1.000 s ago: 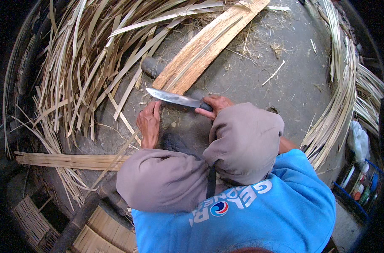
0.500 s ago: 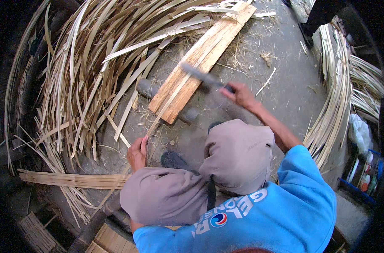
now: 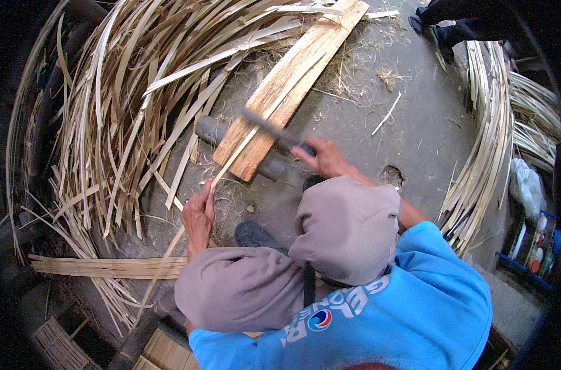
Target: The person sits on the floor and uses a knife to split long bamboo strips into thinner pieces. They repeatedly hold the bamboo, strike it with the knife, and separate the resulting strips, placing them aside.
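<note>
Gripping a thin bamboo strip (image 3: 231,161), the left hand (image 3: 198,217) is closed around it. A blurred knife (image 3: 269,128) is clasped by the right hand (image 3: 322,158) above the wooden plank (image 3: 291,80).

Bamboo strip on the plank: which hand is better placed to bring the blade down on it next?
Right, probably. The right hand already grips the knife, its blade over the wooden plank and crossing the bamboo strip. The left hand is closed around the strip's near end, steadying it.
</note>
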### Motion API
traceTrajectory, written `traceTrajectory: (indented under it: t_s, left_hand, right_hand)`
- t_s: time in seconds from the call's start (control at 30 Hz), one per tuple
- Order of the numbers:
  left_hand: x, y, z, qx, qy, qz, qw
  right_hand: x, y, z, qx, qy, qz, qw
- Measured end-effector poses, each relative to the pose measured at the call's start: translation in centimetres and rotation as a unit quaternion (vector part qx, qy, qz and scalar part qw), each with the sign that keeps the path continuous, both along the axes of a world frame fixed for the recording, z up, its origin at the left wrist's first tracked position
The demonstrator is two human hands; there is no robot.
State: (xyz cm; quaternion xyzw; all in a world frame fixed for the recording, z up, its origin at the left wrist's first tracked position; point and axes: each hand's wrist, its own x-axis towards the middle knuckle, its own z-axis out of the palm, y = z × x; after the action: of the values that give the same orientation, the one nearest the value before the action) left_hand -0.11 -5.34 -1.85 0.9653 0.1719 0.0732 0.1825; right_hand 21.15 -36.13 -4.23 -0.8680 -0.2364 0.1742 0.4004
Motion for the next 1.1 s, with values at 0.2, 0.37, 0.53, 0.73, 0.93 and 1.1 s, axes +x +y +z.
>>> traceTrajectory:
  t_s: [0.2, 0.37, 0.53, 0.73, 0.93, 1.1]
  left_hand:
    - [0.3, 0.9, 0.9, -0.146, 0.000, 0.003, 0.989]
    - [1.3, 0.7, 2.0, -0.137, 0.015, 0.018, 0.990]
    - [0.9, 1.4, 2.4, -0.143, 0.008, 0.006, 0.990]
    - [0.7, 1.9, 1.6, -0.114, -0.005, -0.006, 0.993]
    - [0.4, 2.0, 2.4, -0.102, 0.017, 0.005, 0.995]
    - [0.0, 1.5, 2.6, -0.104, 0.001, 0.003, 0.995]
  right_hand:
    - [-1.8, -1.8, -0.4, -0.010, -0.040, 0.046, 0.998]
    - [-0.6, -2.0, -0.5, -0.028, -0.119, 0.056, 0.991]
    - [3.9, -4.3, -1.5, -0.080, -0.115, -0.009, 0.990]
    - [1.7, -4.5, -1.0, -0.067, -0.161, 0.021, 0.984]
    - [5.9, -4.8, -1.0, -0.052, -0.141, -0.052, 0.987]
    - [9.0, -6.2, -0.9, -0.107, -0.066, -0.134, 0.983]
